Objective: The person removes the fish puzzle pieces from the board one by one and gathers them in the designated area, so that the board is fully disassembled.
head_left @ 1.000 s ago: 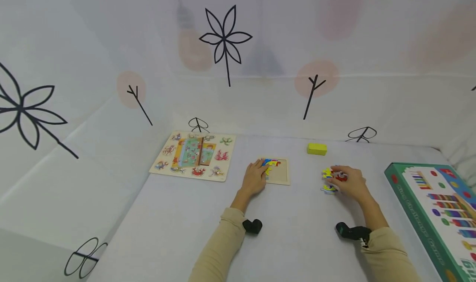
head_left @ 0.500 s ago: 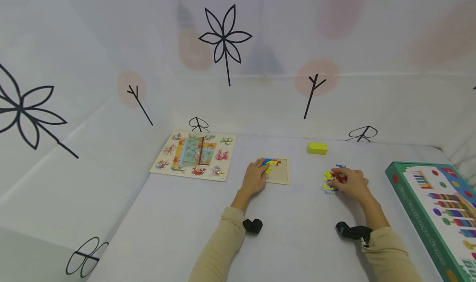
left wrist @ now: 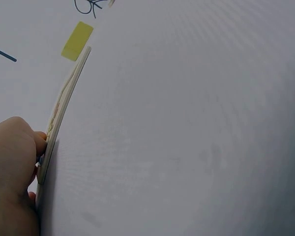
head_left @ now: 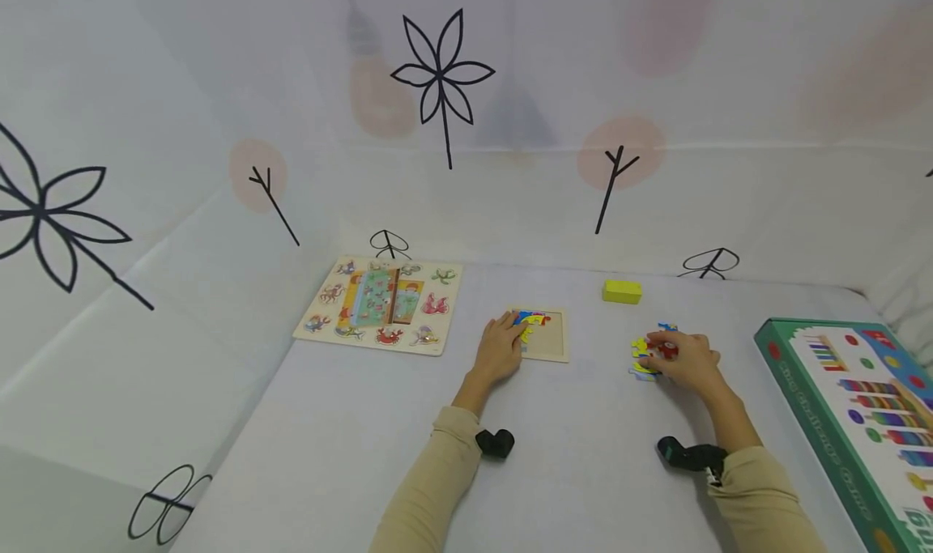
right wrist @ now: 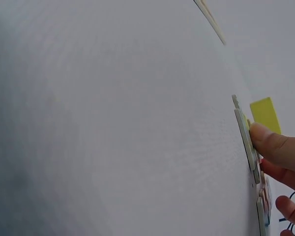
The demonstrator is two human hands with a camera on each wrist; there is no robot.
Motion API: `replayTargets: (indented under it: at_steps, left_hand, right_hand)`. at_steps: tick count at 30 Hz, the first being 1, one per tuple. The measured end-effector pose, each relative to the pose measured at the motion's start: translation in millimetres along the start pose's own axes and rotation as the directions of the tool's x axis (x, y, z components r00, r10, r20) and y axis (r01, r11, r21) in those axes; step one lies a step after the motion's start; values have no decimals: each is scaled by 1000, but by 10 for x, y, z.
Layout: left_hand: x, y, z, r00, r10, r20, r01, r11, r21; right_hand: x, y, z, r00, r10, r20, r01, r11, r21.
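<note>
My left hand (head_left: 499, 348) lies over the left side of a small wooden puzzle tray (head_left: 554, 344), gripping it with the thumb on top. Blue, red and yellow pieces (head_left: 535, 318) fill the tray's upper left, partly under the fingers. To the right, my right hand (head_left: 685, 360) pinches a jigsaw piece with yellow on it (head_left: 640, 346) just over the table. Other loose pieces lie around it, among them a red one (head_left: 666, 348) under the fingers and a blue one (head_left: 667, 326) beyond them. In the right wrist view the thumb (right wrist: 273, 142) presses a piece's face.
A larger wooden board (head_left: 313, 336) with sea-animal pictures lies at the back left. Behind the loose pieces stands a yellow-green block (head_left: 622, 292). The big green game box (head_left: 824, 407) takes up the right side. A patterned white cloth wall (head_left: 525, 205) borders the table's back.
My right hand has moved slightly with the yellow piece, first right and toward me, then a little left. The blue piece beyond it now shows more. The left hand stays on the tray.
</note>
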State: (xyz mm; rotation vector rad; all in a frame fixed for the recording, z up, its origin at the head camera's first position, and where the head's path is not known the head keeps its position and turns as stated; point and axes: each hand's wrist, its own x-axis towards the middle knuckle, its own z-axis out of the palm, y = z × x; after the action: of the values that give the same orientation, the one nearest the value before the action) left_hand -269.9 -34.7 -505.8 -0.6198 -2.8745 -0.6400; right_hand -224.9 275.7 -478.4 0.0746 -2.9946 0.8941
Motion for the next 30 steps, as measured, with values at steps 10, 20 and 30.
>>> replayTargets:
  at_steps: [10,20,30]
  left_hand:
    - [-1,3,-2,1000,0,6,0,1000,-8]
    - [-2,6,-12,1000,-7,13,8,1000,-18]
    - [-7,7,-13,1000,-4,11,4,1000,-21]
  right_hand:
    - [-11,-15,17,1000,12,-13,-12,1000,13]
    - [-17,-25,10,1000,6,1,-6,1000,24]
    - [6,10,35,1000,1,-20,0,998,61]
